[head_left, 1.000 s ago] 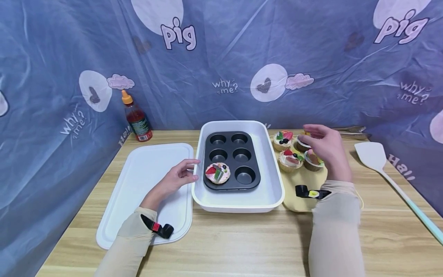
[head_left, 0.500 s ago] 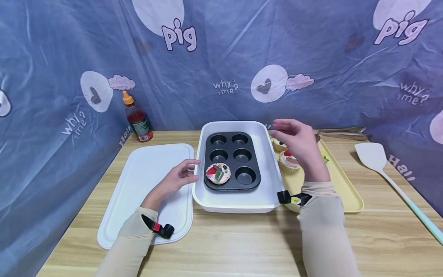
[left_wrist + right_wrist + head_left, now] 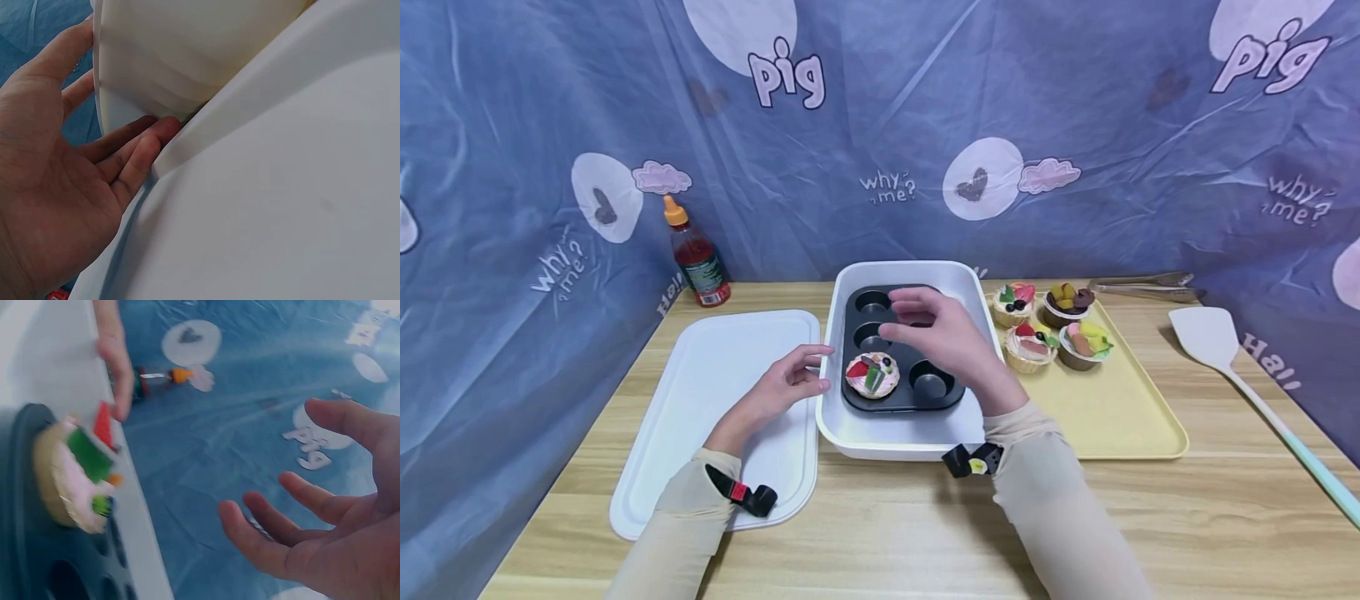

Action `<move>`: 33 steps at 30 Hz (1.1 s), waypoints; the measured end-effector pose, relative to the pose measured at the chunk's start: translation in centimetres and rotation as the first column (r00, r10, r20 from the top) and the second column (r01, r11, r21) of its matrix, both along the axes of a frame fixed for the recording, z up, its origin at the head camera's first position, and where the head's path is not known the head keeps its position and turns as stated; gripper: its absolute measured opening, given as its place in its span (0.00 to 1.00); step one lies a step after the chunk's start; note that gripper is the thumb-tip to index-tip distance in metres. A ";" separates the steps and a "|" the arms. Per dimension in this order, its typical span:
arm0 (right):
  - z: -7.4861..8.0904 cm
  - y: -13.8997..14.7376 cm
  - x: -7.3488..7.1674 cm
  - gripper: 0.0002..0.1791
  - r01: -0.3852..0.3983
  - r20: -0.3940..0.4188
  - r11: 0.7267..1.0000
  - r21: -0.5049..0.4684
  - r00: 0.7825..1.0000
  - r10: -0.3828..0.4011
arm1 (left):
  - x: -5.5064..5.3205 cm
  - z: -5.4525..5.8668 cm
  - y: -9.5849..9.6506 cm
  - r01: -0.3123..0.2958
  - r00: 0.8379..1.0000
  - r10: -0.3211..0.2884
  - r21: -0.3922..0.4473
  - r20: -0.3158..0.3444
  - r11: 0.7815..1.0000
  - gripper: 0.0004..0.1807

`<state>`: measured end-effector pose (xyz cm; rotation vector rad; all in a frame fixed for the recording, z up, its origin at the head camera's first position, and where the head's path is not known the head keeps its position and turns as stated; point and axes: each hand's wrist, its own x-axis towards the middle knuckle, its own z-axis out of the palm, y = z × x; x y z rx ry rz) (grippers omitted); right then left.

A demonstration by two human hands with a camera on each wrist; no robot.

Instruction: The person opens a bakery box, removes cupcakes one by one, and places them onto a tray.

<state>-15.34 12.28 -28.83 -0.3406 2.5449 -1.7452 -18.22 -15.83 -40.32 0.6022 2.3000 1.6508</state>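
My left hand (image 3: 767,396) rests its fingertips against the outer left wall of a white basin (image 3: 917,439); in the left wrist view the fingers (image 3: 134,169) are loosely bent at the wall, beside a white tray. A dark six-cup muffin tin (image 3: 880,407) lies inside the basin. One fruit-topped tart (image 3: 872,375) sits in its front left cup. Over the tin's right half hovers my right hand (image 3: 943,337), holding nothing and hiding some cups. In the right wrist view, its fingers (image 3: 262,550) are spread and relaxed, apart from the tart.
A yellow tray (image 3: 1120,417) at right bears several tarts and cupcakes (image 3: 1084,346). Tongs (image 3: 1142,286) lie behind it; a long-handled white spatula (image 3: 1206,337) lies farther right. A white tray (image 3: 730,350) is at left, with a sauce bottle (image 3: 702,262) behind it.
My right hand has moved left, from above the cupcakes on the yellow tray to above the muffin tin, uncovering the cupcakes. My left hand has stayed at the basin's wall.
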 end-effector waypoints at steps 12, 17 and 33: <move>-1.8 -2.4 -0.2 0.33 0.010 0.019 0.992 0.123 1.000 -0.013 | 0.0 0.0 -0.1 -0.004 1.000 0.004 -0.031 0.014 1.000 0.30; -2.7 -3.1 -0.4 0.34 0.028 0.043 0.984 0.176 0.998 -0.036 | 0.0 0.0 -0.1 0.002 1.000 -0.002 -0.014 0.006 1.000 0.30; -4.0 -3.7 -0.7 0.43 -0.025 0.134 0.935 0.355 0.991 -0.025 | -0.1 -0.1 0.1 0.011 1.000 -0.010 0.028 -0.016 1.000 0.31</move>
